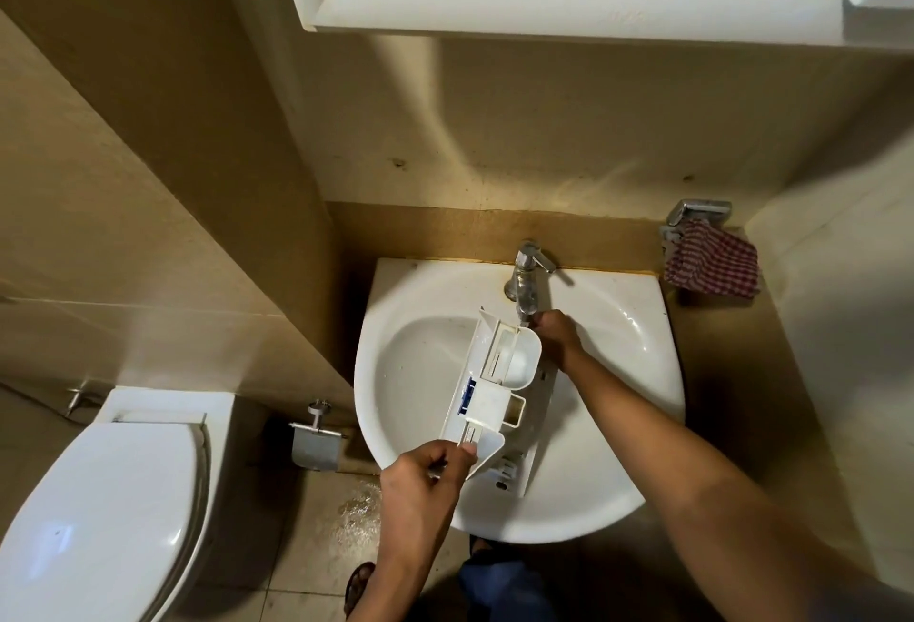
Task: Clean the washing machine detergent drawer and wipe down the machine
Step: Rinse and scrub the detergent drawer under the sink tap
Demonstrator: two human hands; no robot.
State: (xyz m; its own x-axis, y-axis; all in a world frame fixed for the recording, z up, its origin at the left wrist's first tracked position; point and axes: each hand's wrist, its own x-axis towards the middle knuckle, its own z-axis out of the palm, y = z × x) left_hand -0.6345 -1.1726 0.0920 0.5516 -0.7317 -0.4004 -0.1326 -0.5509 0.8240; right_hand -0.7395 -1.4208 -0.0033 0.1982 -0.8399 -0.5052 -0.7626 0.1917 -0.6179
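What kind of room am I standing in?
A bathroom, probably in a home: a white wash basin with a tap, a toilet to its left, and a toilet-roll holder between them.

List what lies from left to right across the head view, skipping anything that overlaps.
From the left: toilet → toilet-paper holder → detergent drawer → red checked cloth.

L & R arms bare, blue trousers, brown sandal
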